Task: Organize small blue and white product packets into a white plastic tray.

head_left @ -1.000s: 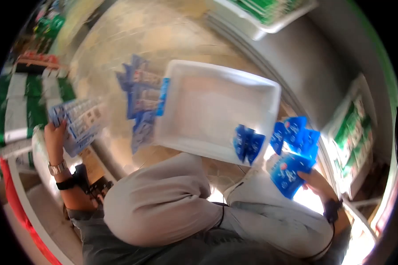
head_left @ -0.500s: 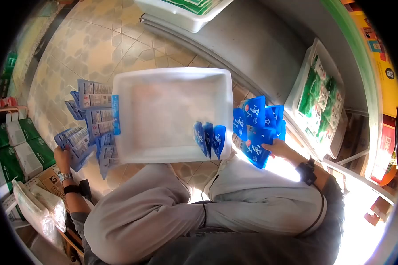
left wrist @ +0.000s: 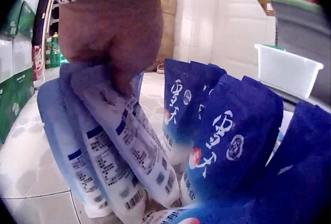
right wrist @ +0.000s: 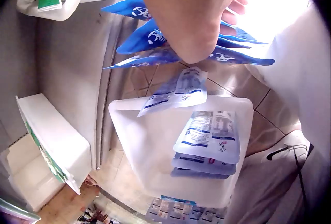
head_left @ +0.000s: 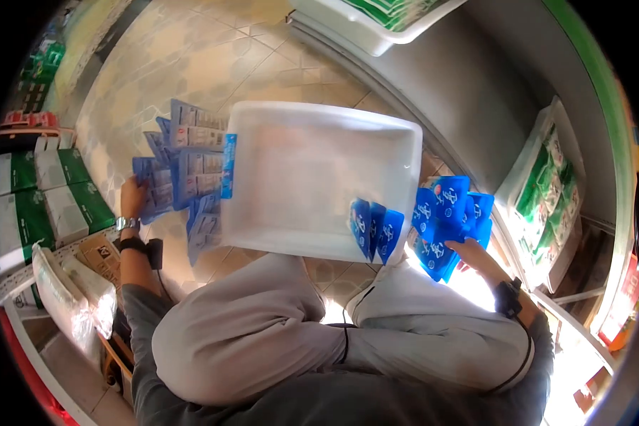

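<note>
My left hand (head_left: 133, 197) (left wrist: 115, 38) pinches the tops of several blue-and-white pouches (left wrist: 93, 146), left of a white bin (head_left: 319, 251). Beside them, more pouches (head_left: 200, 128) stand along the bin's left side, their printed backs up in the head view. On the bin's right, my right hand (head_left: 476, 257) (right wrist: 191, 17) grips a blue pouch at the near end of a cluster of blue pouches (head_left: 450, 195). Inside the bin, several blue pouches (head_left: 386, 234) (right wrist: 209, 136) lean at its near right corner. A blue label (head_left: 228, 165) is on the bin's left rim.
Green-and-white packs (head_left: 39, 213) are stacked at the left, with clear-wrapped packages (head_left: 71, 291) below them. Another white bin (head_left: 369, 44) with green packs is at the top, and a further bin of green packs (head_left: 547, 192) stands at the right. Tiled floor (head_left: 227, 64) lies beyond the central bin.
My left hand has brought its pouches in closer to the pouches at the bin's left side. My right hand's pouch has moved in against the blue cluster. The head view has shifted.
</note>
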### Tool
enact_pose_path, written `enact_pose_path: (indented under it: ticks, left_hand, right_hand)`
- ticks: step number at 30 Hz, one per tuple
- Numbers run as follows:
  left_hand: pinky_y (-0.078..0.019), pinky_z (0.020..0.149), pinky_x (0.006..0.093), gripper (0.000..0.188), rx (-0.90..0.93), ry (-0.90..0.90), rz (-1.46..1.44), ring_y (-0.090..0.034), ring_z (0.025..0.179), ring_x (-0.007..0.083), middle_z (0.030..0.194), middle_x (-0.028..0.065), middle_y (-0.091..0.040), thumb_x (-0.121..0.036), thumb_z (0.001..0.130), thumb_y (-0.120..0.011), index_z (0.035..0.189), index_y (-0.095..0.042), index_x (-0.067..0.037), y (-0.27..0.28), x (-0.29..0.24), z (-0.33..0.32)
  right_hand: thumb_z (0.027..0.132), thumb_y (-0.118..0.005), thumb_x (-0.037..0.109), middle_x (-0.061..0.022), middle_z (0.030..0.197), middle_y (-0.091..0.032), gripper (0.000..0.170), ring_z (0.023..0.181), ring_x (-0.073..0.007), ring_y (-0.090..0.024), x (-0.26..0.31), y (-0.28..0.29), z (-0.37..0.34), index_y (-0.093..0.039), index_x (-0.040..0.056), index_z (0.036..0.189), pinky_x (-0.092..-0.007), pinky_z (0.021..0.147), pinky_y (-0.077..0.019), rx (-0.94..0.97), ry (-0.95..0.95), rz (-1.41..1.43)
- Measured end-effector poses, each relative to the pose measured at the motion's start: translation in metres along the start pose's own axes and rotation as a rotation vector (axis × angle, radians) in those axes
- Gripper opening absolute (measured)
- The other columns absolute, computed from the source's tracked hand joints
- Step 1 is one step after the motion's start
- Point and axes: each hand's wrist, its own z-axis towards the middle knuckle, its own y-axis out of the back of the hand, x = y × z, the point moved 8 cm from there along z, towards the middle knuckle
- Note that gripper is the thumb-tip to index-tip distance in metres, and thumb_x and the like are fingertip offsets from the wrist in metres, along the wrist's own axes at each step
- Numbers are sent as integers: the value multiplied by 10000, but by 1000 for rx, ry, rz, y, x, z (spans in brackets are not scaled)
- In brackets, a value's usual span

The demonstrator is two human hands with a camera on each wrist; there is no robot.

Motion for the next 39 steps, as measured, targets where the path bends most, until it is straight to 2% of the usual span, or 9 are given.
enact_pose_path:
  ticks: [2, 5, 8, 14, 20, 28, 35, 36, 39]
  left_hand:
    - [-499, 869, 488, 397, -47, -49, -57, -627, 1029, 456, 1076, 321, -652, -253, 912, -609, 1155, -629, 61, -14, 1, 6]
    - [-487, 927, 483, 455, -20, 69, -82, -606, 1081, 464, 1125, 330, -635, -251, 924, -588, 1256, -584, 59, 0, -43, -8]
    - [-481, 927, 492, 465, -48, 68, -235, -600, 1087, 469, 1146, 328, -631, -231, 920, -592, 1280, -559, 61, -9, -44, -10]
    - [-481, 921, 486, 473, -129, 17, -119, -601, 1083, 470, 1165, 323, -626, -209, 920, -604, 1305, -523, 53, 3, -67, -18]
    - [-493, 909, 475, 509, -143, 90, -199, -608, 1094, 463, 1181, 319, -626, -300, 927, -633, 1310, -535, 22, 10, -71, -25]
    - [-514, 871, 470, 458, -225, 32, -344, -642, 1053, 440, 1141, 291, -654, -170, 893, -666, 1305, -512, -42, 27, -96, -42]
    - [-507, 869, 470, 438, -254, 55, -313, -636, 1035, 449, 1128, 287, -655, -123, 884, -659, 1284, -502, -36, 30, -97, -45]
    - [-504, 877, 468, 444, -254, 53, -318, -633, 1043, 448, 1135, 286, -653, -128, 882, -663, 1284, -504, -28, 32, -100, -46]
    - [-494, 911, 460, 470, -260, 48, -291, -619, 1087, 438, 1180, 283, -637, -171, 884, -674, 1294, -507, -13, 42, -102, -51]
  right_hand:
    - [836, -682, 521, -158, 904, -691, 662, 577, -252, -660, 9, 2, -6, -630, -79, 1110, -344, 439, -526, -40, -2, -48]
    - [817, -683, 564, -157, 913, -695, 705, 602, -255, -668, 10, 6, -8, -636, -68, 1127, -341, 458, -524, -64, -21, -118]
    - [808, -689, 579, -162, 907, -698, 709, 612, -257, -673, 11, 8, -10, -647, -54, 1126, -335, 467, -525, -54, -37, -155]
    - [802, -696, 612, -159, 860, -698, 711, 677, -253, -684, 16, 9, -14, -667, -33, 1099, -333, 512, -541, -69, -22, -204]
    - [787, -701, 650, -163, 855, -692, 738, 673, -250, -679, 21, 11, -14, -675, -29, 1074, -327, 516, -539, -54, -8, -233]
    - [785, -691, 667, -171, 873, -700, 745, 668, -256, -692, 35, 15, -22, -682, -25, 1062, -320, 519, -561, -59, 23, -294]
    - [821, -670, 645, -195, 889, -700, 779, 693, -314, -732, 60, 24, -53, -642, -72, 1122, -344, 485, -585, -52, 35, -256]
    - [832, -676, 624, -201, 840, -693, 752, 621, -310, -721, 65, 27, -57, -636, -88, 1072, -341, 447, -571, -72, 47, -273]
    - [835, -686, 606, -186, 751, -680, 703, 543, -297, -701, 61, 42, -60, -633, -80, 981, -338, 413, -554, -117, -40, -334]
